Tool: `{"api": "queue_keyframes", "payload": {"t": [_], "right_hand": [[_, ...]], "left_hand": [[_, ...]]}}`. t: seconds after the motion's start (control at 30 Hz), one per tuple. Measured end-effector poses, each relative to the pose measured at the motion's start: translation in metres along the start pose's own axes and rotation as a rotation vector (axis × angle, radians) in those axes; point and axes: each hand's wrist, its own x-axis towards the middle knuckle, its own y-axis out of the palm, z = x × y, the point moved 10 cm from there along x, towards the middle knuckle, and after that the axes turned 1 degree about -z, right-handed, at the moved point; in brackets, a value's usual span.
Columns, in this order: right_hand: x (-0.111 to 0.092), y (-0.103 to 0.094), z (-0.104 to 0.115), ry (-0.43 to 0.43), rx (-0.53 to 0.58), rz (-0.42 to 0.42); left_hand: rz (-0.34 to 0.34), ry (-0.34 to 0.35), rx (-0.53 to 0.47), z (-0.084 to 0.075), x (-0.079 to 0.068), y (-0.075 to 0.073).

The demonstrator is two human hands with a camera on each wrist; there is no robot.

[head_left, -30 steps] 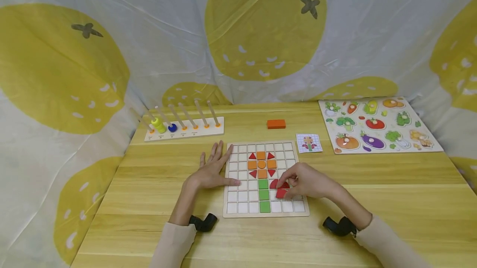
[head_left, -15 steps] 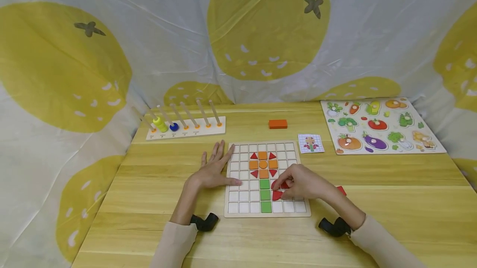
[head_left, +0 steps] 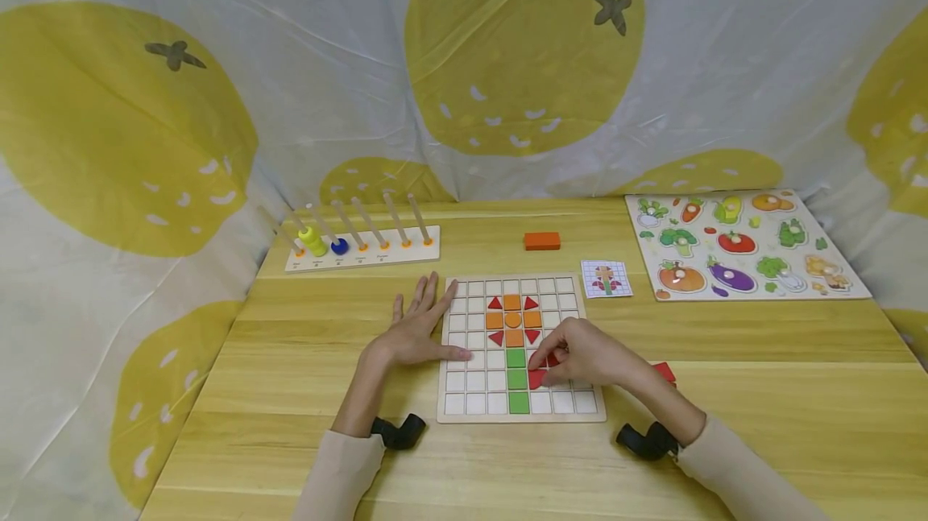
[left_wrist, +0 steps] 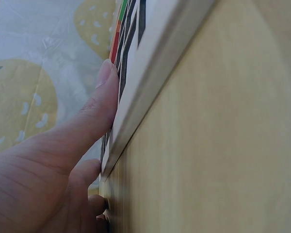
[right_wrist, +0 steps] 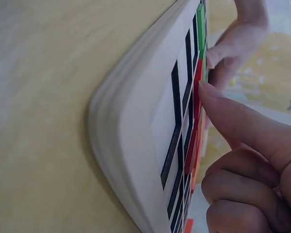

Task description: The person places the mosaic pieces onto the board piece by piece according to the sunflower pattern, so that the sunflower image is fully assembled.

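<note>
A wooden grid board (head_left: 453,412) lies on the table with coloured pieces in its cells. My left hand (head_left: 409,341) spreads over its left edge, thumb (left_wrist: 99,104) on the surface and the other fingers stretched beyond. My right hand (head_left: 590,352) pinches a red round-edged piece (head_left: 536,378) between thumb and forefinger, its other fingers curled. That piece sits in a cell right of the middle green square (head_left: 516,379). Just above it are other red pieces (head_left: 553,360), partly hidden by my fingers. Orange squares (head_left: 511,303), an orange circle (head_left: 513,320) and red triangles (head_left: 532,303) fill cells higher up.
A small pattern card (head_left: 606,279) lies right of the board. Behind stand an orange block (head_left: 542,241) and a peg counter (head_left: 362,257) with yellow and blue rings. A vegetable puzzle (head_left: 739,251) is at the back right. Another red piece (head_left: 664,372) lies behind my right forearm.
My right hand has slid the red piece left, turning it, into the cell beside the green column. A red piece by the right forearm has come into sight. My left hand stays put.
</note>
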Motion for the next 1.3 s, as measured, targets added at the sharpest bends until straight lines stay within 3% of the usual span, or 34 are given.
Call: {"api": "queue_keyframes", "payload": {"t": [0.23,0.43,0.63,0.87,1.1,1.3], "right_hand": [[-0.004,-0.007,-0.005,0.004,0.021,-0.022],[-0.028,-0.043,-0.03,0.083,0.009,-0.078],[-0.048,-0.066,-0.05,0.09,0.004,-0.042],[-0.054,-0.064,-0.063,0.133,0.037,0.057],[-0.055,-0.068,-0.066,0.127,0.018,0.029],[-0.055,-0.065,-0.064,0.119,0.008,0.065]], "left_hand": [[0.001,-0.001,0.0,0.001,0.0,0.001],[0.019,0.036,-0.041,0.001,-0.001,0.001],[0.021,0.072,-0.09,0.001,-0.004,-0.002],[0.037,0.087,-0.124,0.0,-0.004,-0.002],[0.045,0.105,-0.145,0.002,-0.005,-0.003],[0.041,0.116,-0.148,0.004,-0.006,-0.005]]}}
